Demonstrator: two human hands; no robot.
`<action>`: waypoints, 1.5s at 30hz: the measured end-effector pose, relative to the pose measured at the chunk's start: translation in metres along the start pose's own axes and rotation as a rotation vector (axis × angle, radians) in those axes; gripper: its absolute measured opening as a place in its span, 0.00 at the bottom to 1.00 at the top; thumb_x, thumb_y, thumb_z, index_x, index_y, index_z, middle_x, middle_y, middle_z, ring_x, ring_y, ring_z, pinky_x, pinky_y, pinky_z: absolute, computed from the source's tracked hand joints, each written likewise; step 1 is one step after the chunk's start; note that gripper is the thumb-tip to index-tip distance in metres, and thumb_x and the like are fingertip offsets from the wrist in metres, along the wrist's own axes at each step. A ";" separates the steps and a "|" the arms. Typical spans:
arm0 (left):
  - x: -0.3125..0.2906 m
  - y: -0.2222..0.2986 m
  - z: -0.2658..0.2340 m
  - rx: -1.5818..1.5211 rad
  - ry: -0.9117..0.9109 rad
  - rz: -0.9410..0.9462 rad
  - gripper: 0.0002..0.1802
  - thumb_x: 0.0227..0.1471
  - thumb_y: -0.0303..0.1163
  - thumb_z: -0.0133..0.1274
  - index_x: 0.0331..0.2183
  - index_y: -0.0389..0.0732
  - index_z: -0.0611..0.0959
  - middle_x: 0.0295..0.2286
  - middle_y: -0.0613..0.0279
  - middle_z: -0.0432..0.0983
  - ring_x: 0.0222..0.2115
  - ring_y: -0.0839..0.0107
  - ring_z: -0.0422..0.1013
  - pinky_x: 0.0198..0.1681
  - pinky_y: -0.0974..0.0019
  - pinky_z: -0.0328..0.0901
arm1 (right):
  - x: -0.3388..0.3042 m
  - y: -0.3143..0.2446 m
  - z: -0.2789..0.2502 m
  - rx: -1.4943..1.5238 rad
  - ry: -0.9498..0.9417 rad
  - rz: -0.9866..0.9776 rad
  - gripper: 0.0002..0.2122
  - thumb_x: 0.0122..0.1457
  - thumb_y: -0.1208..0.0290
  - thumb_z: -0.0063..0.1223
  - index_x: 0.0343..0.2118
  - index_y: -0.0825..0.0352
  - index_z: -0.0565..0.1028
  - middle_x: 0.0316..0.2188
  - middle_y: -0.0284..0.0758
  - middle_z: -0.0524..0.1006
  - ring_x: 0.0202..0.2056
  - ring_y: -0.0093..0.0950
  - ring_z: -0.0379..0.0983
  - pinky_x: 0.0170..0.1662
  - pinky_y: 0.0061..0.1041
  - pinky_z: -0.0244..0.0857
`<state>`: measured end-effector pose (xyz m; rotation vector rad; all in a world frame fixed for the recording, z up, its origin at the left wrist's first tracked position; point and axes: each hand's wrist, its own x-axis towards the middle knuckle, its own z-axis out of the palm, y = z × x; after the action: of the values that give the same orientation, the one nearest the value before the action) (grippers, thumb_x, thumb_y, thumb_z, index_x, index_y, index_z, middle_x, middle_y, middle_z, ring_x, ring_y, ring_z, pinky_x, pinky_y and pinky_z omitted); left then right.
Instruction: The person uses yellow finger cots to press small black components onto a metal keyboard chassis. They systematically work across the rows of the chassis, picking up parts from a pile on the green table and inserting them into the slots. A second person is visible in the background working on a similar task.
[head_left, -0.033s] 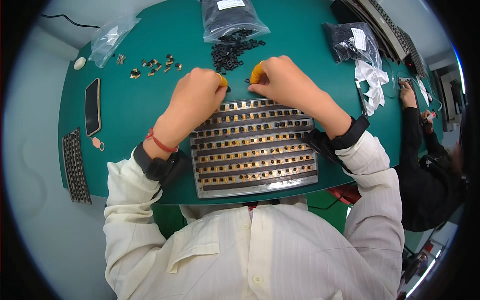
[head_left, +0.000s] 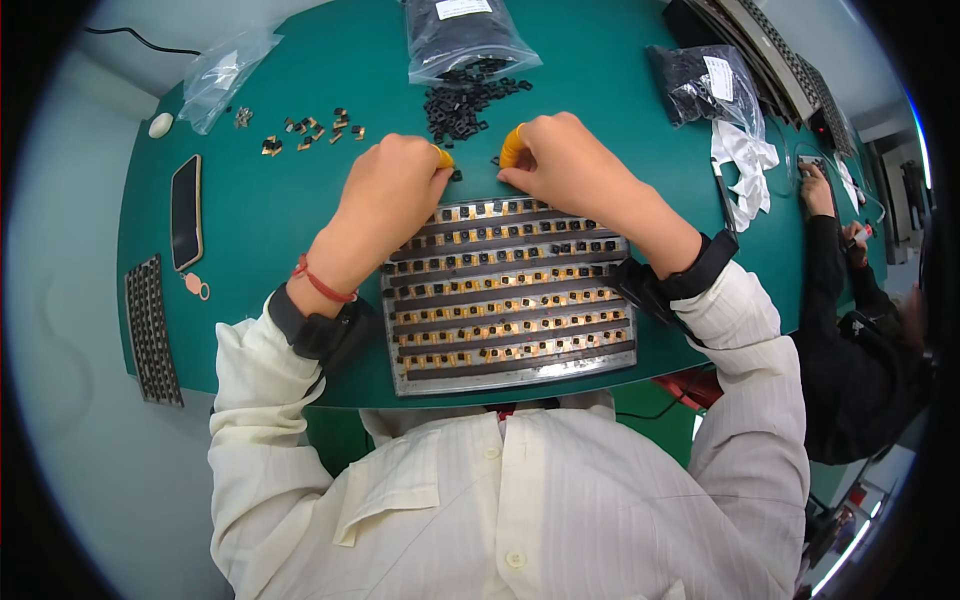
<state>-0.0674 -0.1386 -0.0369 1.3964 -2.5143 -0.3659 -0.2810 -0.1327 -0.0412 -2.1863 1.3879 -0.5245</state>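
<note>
My left hand (head_left: 401,168), a yellow finger cot on one fingertip, is pinched closed above the far edge of a metal tray (head_left: 515,387). A small black square part (head_left: 457,175) shows at its fingertips, apparently in the pinch. Just across from it, my right hand (head_left: 545,150) is also closed, with a yellow cot on its index finger. Another small black part (head_left: 494,161) is beside those fingertips; whether they grip it I cannot tell. Rows of gold-coloured pieces with black parts fill the tray, and both hands hide portions of its far rows.
Beyond my hands, loose black parts (head_left: 455,115) spill from a clear bag (head_left: 470,40). Gold-and-black pieces (head_left: 313,128), a phone (head_left: 186,215) and a strip panel (head_left: 152,330) lie left. On the right are another bag (head_left: 700,85), white tissue (head_left: 745,170) and a co-worker's hand (head_left: 816,190).
</note>
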 end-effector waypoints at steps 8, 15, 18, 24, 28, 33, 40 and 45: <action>-0.005 -0.011 0.006 -0.233 0.017 -0.048 0.13 0.48 0.29 0.62 0.36 0.31 0.84 0.27 0.50 0.81 0.27 0.61 0.78 0.32 0.63 0.70 | 0.000 -0.004 0.012 -0.029 0.062 0.060 0.05 0.47 0.79 0.58 0.25 0.76 0.77 0.23 0.52 0.77 0.30 0.47 0.78 0.34 0.39 0.72; 0.006 0.008 0.008 -0.105 -0.003 -0.146 0.12 0.45 0.32 0.64 0.30 0.31 0.86 0.22 0.52 0.80 0.23 0.61 0.78 0.29 0.64 0.71 | -0.006 -0.008 0.020 -0.189 0.130 -0.022 0.03 0.46 0.80 0.56 0.23 0.74 0.77 0.23 0.51 0.77 0.30 0.49 0.77 0.34 0.41 0.73; 0.005 0.008 0.012 -0.040 0.045 -0.078 0.12 0.45 0.31 0.63 0.29 0.31 0.85 0.21 0.52 0.80 0.23 0.60 0.78 0.28 0.64 0.71 | -0.005 -0.006 0.020 -0.202 0.150 -0.069 0.03 0.46 0.80 0.56 0.22 0.74 0.77 0.24 0.51 0.77 0.29 0.49 0.76 0.34 0.40 0.72; -0.015 0.013 -0.010 -0.206 -0.049 0.009 0.11 0.45 0.29 0.61 0.29 0.30 0.84 0.20 0.52 0.79 0.21 0.61 0.76 0.25 0.65 0.70 | -0.007 -0.006 0.018 -0.184 0.173 -0.104 0.03 0.45 0.80 0.56 0.20 0.74 0.77 0.23 0.51 0.77 0.29 0.47 0.76 0.34 0.39 0.72; -0.055 0.020 -0.021 -0.258 -0.163 0.102 0.08 0.44 0.28 0.61 0.27 0.32 0.83 0.20 0.55 0.77 0.21 0.60 0.73 0.30 0.62 0.68 | -0.002 -0.008 0.011 -0.092 0.066 -0.021 0.05 0.47 0.78 0.58 0.26 0.75 0.79 0.25 0.50 0.78 0.29 0.42 0.78 0.35 0.34 0.72; -0.079 0.022 -0.007 -0.226 -0.131 0.239 0.05 0.44 0.27 0.60 0.26 0.35 0.82 0.24 0.57 0.75 0.28 0.58 0.70 0.40 0.59 0.65 | -0.014 -0.013 -0.006 -0.066 0.106 -0.055 0.05 0.47 0.78 0.58 0.26 0.74 0.80 0.25 0.50 0.78 0.29 0.43 0.78 0.34 0.33 0.72; -0.086 0.025 0.001 -0.074 -0.057 0.267 0.08 0.47 0.30 0.61 0.24 0.35 0.83 0.24 0.58 0.74 0.30 0.58 0.69 0.38 0.59 0.66 | -0.092 -0.041 -0.046 -0.100 0.018 0.033 0.06 0.49 0.78 0.59 0.30 0.75 0.79 0.27 0.44 0.78 0.28 0.38 0.77 0.34 0.32 0.71; -0.102 0.036 -0.002 0.036 -0.120 0.199 0.17 0.50 0.35 0.61 0.16 0.34 0.80 0.20 0.56 0.73 0.23 0.57 0.69 0.33 0.58 0.65 | -0.128 -0.028 -0.020 -0.010 -0.012 0.076 0.06 0.49 0.79 0.59 0.29 0.75 0.78 0.29 0.42 0.76 0.29 0.38 0.75 0.34 0.33 0.70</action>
<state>-0.0431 -0.0333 -0.0324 1.1538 -2.7402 -0.3769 -0.3244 -0.0104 -0.0158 -2.1319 1.4633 -0.4771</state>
